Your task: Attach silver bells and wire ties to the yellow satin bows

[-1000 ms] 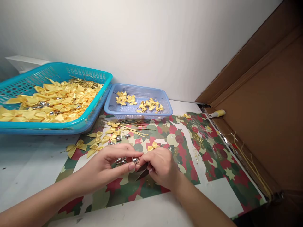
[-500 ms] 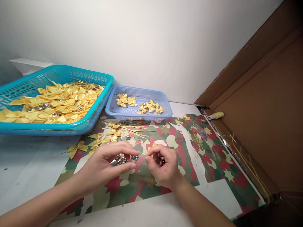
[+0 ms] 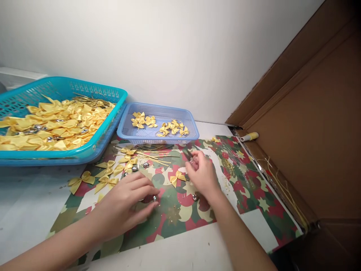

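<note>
My left hand [image 3: 132, 205] is low over the patterned sheet [image 3: 169, 222], its fingers closed on a small silver bell [image 3: 155, 198] between thumb and fingertips. My right hand [image 3: 201, 173] holds a dark, slim tool [image 3: 187, 153], partly hidden by the fingers. Between the hands lies a yellow bow [image 3: 177, 178]. Another silver bell [image 3: 194, 197] rests just below my right wrist. Beyond my left hand are more bells [image 3: 146, 165], several yellow bows [image 3: 107, 182] and gold wire strips [image 3: 153, 156].
A turquoise basket [image 3: 81, 150] heaped with yellow bows, bells and gold wires stands at the left. Beside it a blue basket [image 3: 158, 140] holds several bows. A cardboard wall [image 3: 304, 113] rises at the right, with a white and yellow tube [image 3: 249, 136] against it.
My hands have moved apart. My left hand has come down to the sheet; my right has moved up and right and now holds the dark tool. The bow and a bell between them have come into view.
</note>
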The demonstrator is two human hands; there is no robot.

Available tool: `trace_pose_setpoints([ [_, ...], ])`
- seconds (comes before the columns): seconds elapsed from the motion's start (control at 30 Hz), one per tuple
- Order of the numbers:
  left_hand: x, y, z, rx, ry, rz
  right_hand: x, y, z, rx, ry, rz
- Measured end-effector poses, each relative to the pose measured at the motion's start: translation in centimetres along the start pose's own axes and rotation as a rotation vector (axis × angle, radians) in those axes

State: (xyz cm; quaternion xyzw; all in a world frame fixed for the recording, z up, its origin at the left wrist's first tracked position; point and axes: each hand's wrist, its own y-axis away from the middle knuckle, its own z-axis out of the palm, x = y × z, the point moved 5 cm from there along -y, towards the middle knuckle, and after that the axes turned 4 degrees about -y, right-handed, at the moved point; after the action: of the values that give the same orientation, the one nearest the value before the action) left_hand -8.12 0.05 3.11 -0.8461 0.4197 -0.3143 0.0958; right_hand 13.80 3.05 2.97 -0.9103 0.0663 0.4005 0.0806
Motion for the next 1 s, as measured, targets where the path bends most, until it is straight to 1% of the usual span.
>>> trace_pose_setpoints([
  [0.07,0.3,0.2,0.7,-0.041,-0.117,0.062,1.9,-1.7,-1.8,0.057,0.227,0.047],
  [0.17,0.3,0.5,1.3,-0.073,-0.238,0.125,4.0,-3.0,-3.6,0.096,0.412,0.114],
  [0.23,-0.2,0.7,1.5,-0.06,-0.294,0.141,4.6,-3.3,-4.2,0.111,0.46,0.137],
  [0.3,-0.8,0.9,1.5,-0.023,-0.345,0.121,4.9,-3.3,-4.3,0.12,0.469,0.137],
  [0.43,-1.6,1.1,1.3,0.066,-0.402,0.074,4.2,-3.2,-4.1,0.123,0.454,0.095],
  [0.5,-1.5,1.2,1.2,0.087,-0.409,0.073,3.2,-2.9,-3.9,0.074,0.422,0.027],
  [0.53,-1.4,1.2,1.1,0.087,-0.413,0.082,2.5,-2.6,-3.6,0.018,0.399,-0.021],
  [0.6,-1.0,1.3,1.1,0.081,-0.431,0.103,1.1,-1.8,-2.8,-0.138,0.354,-0.12],
  [0.67,-0.7,1.3,1.1,0.077,-0.458,0.118,0.1,-0.8,-2.0,-0.279,0.335,-0.179],
  [0.7,-0.5,1.3,1.0,0.078,-0.472,0.12,-0.3,-0.4,-1.7,-0.324,0.338,-0.19],
  [0.8,0.1,0.6,1.1,0.077,-0.498,0.1,-0.8,0.2,-0.9,-0.388,0.373,-0.201],
  [0.87,0.7,-0.4,1.3,0.053,-0.507,0.062,-0.8,0.4,-0.5,-0.409,0.401,-0.214],
  [1.0,1.3,-3.5,2.9,-0.059,-0.519,-0.051,-0.4,0.7,0.1,-0.412,0.44,-0.253],
])
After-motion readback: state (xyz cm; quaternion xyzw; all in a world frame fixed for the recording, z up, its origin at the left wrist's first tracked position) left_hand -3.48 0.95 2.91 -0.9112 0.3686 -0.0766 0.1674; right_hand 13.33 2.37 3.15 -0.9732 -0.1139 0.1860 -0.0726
